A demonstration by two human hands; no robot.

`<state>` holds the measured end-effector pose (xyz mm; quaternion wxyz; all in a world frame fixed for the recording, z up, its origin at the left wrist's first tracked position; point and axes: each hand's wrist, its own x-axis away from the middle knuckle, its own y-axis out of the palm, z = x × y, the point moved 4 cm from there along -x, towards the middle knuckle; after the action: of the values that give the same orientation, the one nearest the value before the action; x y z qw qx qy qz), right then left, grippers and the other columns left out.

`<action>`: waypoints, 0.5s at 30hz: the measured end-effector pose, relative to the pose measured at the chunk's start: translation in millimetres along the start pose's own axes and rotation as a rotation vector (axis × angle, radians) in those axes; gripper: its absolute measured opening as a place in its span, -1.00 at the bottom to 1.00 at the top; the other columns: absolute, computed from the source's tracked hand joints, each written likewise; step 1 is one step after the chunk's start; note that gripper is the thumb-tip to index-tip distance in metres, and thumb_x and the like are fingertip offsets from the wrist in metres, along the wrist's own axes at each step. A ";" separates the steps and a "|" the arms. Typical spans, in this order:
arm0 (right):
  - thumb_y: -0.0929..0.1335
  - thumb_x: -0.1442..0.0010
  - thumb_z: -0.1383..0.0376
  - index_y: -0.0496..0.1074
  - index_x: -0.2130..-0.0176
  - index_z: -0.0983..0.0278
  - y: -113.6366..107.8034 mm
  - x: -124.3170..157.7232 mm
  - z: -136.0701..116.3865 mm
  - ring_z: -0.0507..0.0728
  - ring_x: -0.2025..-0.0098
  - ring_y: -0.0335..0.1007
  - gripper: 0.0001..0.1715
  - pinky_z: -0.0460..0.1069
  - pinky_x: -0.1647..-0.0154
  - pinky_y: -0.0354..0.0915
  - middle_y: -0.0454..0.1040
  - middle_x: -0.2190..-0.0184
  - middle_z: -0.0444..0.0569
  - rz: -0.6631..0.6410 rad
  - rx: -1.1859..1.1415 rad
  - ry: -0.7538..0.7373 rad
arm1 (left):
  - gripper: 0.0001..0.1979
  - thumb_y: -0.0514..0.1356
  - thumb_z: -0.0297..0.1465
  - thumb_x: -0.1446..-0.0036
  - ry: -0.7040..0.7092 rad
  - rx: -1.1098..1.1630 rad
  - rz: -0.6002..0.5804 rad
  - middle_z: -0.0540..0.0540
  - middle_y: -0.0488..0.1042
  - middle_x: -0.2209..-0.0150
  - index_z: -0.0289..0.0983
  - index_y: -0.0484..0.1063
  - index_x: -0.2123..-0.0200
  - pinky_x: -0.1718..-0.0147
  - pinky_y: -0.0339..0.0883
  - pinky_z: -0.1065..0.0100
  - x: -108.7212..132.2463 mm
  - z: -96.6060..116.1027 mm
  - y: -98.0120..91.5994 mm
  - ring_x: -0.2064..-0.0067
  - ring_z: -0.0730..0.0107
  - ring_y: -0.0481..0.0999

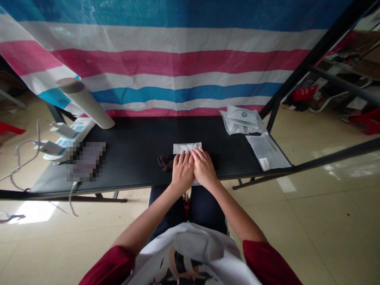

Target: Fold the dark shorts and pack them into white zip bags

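My left hand (181, 171) and my right hand (204, 166) lie side by side, palms down, at the front edge of the black table (133, 146). Their fingers are stretched flat and press on a white packet (185, 147) whose far end sticks out beyond the fingertips. A dark, bunched item (164, 161) lies under and to the left of my left hand; a dark part also shows right of my right hand. Neither hand grips anything.
A pile of white plastic packets (242, 118) lies at the back right, and a flat clear bag (267, 152) nearer the right edge. A white tube (84, 101) leans at the back left above a white power strip (69, 136) with chargers and cables. A black frame post (299, 67) rises at right.
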<state>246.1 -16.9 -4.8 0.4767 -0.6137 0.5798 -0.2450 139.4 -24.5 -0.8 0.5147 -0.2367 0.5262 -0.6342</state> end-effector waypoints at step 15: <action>0.10 -0.39 -0.03 0.01 -0.39 0.35 32.2 30.8 41.4 0.27 -0.44 -0.18 -0.22 0.26 -0.40 -0.26 0.00 -0.39 0.11 -0.053 0.123 0.095 | -0.45 -0.04 -0.16 -0.33 -0.135 -0.033 -0.005 -0.08 0.03 -0.40 -0.03 0.07 -0.36 -0.28 -0.18 -0.28 42.2 -80.8 5.2 -0.42 -0.09 -0.09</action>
<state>272.5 -29.4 -58.2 0.4789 -0.5860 0.5691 -0.3214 58.4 -27.8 -42.7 0.5435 -0.2889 0.4998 -0.6094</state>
